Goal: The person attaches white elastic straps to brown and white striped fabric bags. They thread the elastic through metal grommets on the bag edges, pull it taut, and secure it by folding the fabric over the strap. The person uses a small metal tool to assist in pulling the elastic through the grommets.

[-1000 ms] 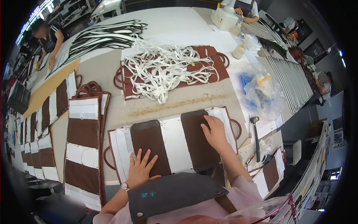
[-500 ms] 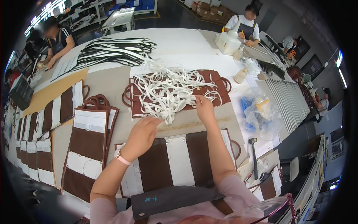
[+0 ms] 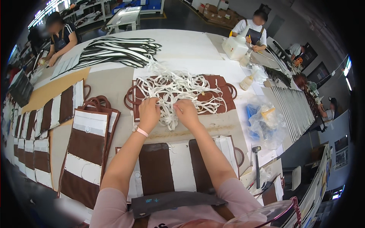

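Observation:
A tangled heap of narrow white strips (image 3: 167, 90) covers much of a brown bag piece (image 3: 225, 102) with looped handles, flat on the table before me. Both hands are at the near edge of the heap, a short gap between them. My left hand (image 3: 149, 114), with a pink-banded watch at its wrist, has its fingers bent and closed on white strips. Fingers curled in a pinch, my right hand (image 3: 187, 113) also grips white strips; its fingertips are partly hidden. Closer to me, beneath my forearms, lies a striped brown and white bag panel (image 3: 156, 165).
Striped bag pieces (image 3: 84, 146) are stacked at left. Black-and-white straps (image 3: 114, 51) lie at the far side. To the right are a glue bottle (image 3: 246, 83), a clear plastic bag (image 3: 268, 121) and a hammer (image 3: 257, 167). Other people work around the table.
Both hands have moved in to the heap's near edge: my left hand forward, my right hand leftward and closer to it. Their fingers have closed on white strips.

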Motion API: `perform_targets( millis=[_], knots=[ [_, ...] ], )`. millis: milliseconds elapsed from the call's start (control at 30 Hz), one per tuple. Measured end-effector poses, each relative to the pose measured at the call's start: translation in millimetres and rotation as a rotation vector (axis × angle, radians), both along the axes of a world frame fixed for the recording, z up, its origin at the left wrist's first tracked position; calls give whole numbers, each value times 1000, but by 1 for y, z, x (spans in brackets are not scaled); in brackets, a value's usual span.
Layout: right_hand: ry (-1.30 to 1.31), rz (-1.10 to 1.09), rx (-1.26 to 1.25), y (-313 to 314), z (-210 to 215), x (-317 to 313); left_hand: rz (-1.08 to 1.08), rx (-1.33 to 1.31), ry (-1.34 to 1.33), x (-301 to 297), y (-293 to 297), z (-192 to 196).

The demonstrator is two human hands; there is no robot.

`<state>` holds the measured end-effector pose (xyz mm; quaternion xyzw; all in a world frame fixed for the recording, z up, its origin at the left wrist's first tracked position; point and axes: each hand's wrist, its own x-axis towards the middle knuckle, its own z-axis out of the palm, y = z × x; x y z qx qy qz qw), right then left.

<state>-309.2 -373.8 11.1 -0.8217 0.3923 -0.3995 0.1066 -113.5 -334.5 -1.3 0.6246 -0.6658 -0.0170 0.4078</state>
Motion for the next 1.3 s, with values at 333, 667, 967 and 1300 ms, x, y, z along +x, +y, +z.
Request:
perform_targets(
  millis=[333,667,967,1300],
  knots=[
    [61,-14,153,24,7,-4,-19,67,26,10,16,-30],
    [235,-3,33,19,4,34,-48,63,-156,-1,23,-39],
    [143,-150,212,-5,-22,41,-43,130,-50,-10,20,-37],
    [-6,-78,459,-14,-21,26,-86,-46,-254,-22,23,-6]
  ],
)
